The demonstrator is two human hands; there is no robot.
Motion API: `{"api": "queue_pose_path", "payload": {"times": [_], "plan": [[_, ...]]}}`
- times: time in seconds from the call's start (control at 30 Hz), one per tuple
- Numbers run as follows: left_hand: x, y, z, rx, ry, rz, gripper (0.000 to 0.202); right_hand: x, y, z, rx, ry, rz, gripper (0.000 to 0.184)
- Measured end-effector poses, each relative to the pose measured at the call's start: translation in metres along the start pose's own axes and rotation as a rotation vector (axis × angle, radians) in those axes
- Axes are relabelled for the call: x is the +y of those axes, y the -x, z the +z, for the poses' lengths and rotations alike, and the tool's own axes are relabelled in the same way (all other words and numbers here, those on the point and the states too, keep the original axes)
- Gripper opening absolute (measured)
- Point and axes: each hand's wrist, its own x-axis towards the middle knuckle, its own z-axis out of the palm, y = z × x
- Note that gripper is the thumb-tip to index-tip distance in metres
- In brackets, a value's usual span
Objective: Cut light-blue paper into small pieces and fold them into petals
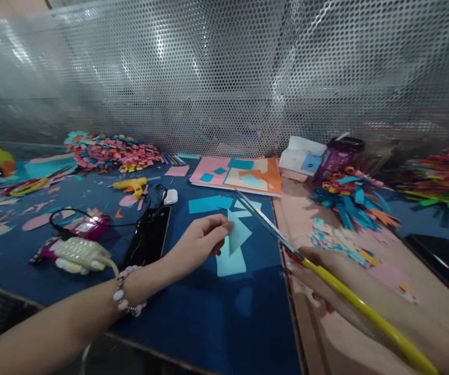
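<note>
Between thumb and fingers, my left hand (204,237) pinches a folded piece of light blue paper (240,233) above the blue table. Under it lies another light blue paper piece (231,262). My right hand (326,276) is wrapped round a pair of scissors (265,221) with yellow handles, its blades pointing up and left toward the paper. A small gap separates the blades from the held paper. Just behind my left hand rest a brighter blue strip (210,203) and pale blue scraps (248,208).
A phone (148,237) with cables, a white earbud case (171,197) and a yellow glue gun (131,185) lie left. Coloured sheets (209,166) sit at the back. Cut-paper bundles (353,198) and a purple jar (339,156) stand right. A perforated metal panel (224,78) closes the back.
</note>
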Motion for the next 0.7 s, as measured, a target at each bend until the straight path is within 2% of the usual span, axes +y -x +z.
{"api": "queue_pose_path", "payload": {"times": [0.2,0.37,0.7], "plan": [[-0.002,0.004,-0.001,0.0,0.022,0.133,0.03,-0.001,0.004,0.014,-0.113,0.026,0.04,0.037],[0.002,0.007,0.0,0.065,-0.038,0.216,0.027,-0.009,0.011,0.018,-0.089,0.103,0.043,0.036],[0.001,0.01,0.001,0.045,-0.008,0.275,0.03,-0.01,0.011,0.019,-0.083,0.128,0.049,0.034]]}}
